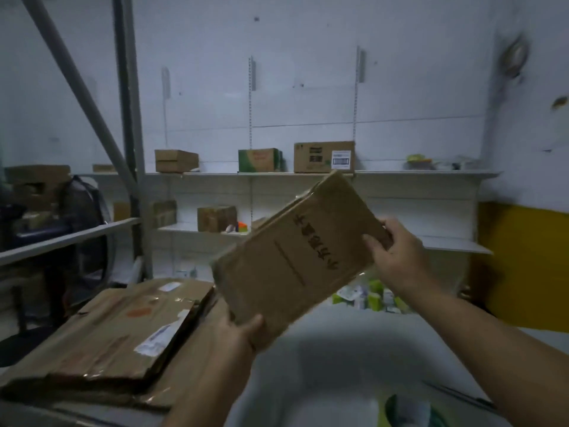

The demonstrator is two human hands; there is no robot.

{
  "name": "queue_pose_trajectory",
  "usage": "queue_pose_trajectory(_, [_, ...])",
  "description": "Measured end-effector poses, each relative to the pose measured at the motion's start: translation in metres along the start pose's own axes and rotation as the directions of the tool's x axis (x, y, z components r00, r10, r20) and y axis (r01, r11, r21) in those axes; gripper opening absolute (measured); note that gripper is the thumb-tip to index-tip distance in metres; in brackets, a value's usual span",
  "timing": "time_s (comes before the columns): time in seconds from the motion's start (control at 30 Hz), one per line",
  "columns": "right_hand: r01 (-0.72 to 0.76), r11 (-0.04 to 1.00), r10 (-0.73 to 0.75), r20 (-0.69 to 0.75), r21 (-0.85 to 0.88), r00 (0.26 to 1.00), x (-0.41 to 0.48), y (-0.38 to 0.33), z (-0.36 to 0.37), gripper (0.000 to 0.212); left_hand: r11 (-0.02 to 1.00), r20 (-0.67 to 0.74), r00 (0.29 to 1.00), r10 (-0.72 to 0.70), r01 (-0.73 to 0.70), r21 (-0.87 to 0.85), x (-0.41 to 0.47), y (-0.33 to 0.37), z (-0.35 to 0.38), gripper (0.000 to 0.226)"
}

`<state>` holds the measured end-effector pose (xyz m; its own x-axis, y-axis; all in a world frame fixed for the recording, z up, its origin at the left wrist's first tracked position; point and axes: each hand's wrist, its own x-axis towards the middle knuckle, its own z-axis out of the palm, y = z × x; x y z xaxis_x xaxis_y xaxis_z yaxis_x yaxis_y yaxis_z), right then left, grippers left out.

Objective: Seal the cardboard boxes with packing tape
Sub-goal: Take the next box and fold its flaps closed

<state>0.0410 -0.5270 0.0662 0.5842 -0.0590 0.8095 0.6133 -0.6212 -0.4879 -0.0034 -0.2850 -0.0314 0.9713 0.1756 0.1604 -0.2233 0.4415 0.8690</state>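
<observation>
A flattened brown cardboard box (295,257) with dark printed characters is held up tilted in the middle of the view, above the white table (323,365). My left hand (243,331) grips its lower near corner, thumb on the front face. My right hand (391,251) grips its upper right edge, fingers curled over the front. A stack of flattened cardboard boxes (123,334) with white labels and old tape lies on the table at the left. No packing tape roll is visible.
White wall shelves (400,175) behind hold several small boxes (323,157). Small green and white packets (369,295) lie past the table's far edge. A grey metal rack (61,238) and a dark fan (83,217) stand at the left. A green-white object (409,411) sits bottom right.
</observation>
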Motion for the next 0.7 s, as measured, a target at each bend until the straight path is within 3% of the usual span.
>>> queue_pose_trajectory(0.07, [0.343,0.907,-0.36,-0.027,-0.244,0.933,0.009,-0.007,-0.007,0.01,0.966,0.046,0.979,-0.198,0.187,0.177,-0.01,-0.016,0.006,0.038])
queue_pose_trajectory(0.13, [0.528,0.784,-0.536,0.074,-0.325,0.841,0.015,-0.008,-0.004,0.016,0.857,0.056,0.887,-0.459,0.425,0.29,-0.017,-0.024,0.008,0.045])
queue_pose_trajectory(0.23, [0.552,0.809,-0.477,0.324,-0.201,0.817,0.007,-0.01,0.006,0.021,0.614,0.097,0.782,-0.616,0.399,0.681,-0.023,-0.014,0.0,0.022])
queue_pose_trajectory(0.3, [0.509,0.848,-0.408,0.43,-0.148,0.805,-0.001,-0.004,0.011,0.02,0.498,0.138,0.747,-0.65,0.282,0.82,-0.029,0.004,-0.007,0.028])
queue_pose_trajectory(0.37, [0.599,0.784,-0.489,0.434,-0.163,0.757,-0.005,0.001,0.014,0.023,0.549,0.235,0.841,-0.488,0.087,0.832,-0.035,0.032,-0.005,0.03])
queue_pose_trajectory(0.43, [0.712,0.665,-0.571,0.462,-0.223,0.678,-0.005,0.002,0.017,0.025,0.756,0.26,0.965,-0.018,-0.157,0.636,-0.033,0.064,-0.003,0.025])
queue_pose_trajectory(0.47, [0.747,0.623,-0.589,0.491,-0.23,0.642,-0.004,0.003,0.02,0.026,0.775,0.201,0.944,0.26,-0.329,0.539,-0.027,0.081,0.0,0.018])
queue_pose_trajectory(0.5, [0.768,0.602,-0.59,0.527,-0.218,0.612,-0.004,0.002,0.022,0.029,0.705,0.174,0.871,0.459,-0.476,0.525,-0.019,0.097,0.003,0.012])
queue_pose_trajectory(0.53, [0.77,0.609,-0.578,0.559,-0.189,0.594,-0.002,0.001,0.024,0.032,0.601,0.2,0.807,0.556,-0.556,0.573,-0.006,0.105,0.004,0.009])
queue_pose_trajectory(0.57, [0.742,0.653,-0.546,0.587,-0.148,0.598,-0.002,-0.001,0.025,0.033,0.523,0.231,0.777,0.586,-0.58,0.624,0.007,0.109,0.006,0.009])
queue_pose_trajectory(0.6, [0.674,0.731,-0.493,0.602,-0.105,0.629,-0.002,-0.002,0.027,0.029,0.484,0.238,0.796,0.556,-0.543,0.686,0.023,0.105,0.003,0.015])
queue_pose_trajectory(0.7, [0.378,0.926,-0.317,0.572,0.014,0.756,-0.007,0.0,0.035,0.018,0.535,0.205,0.944,0.258,-0.316,0.783,0.059,0.081,-0.004,0.026])
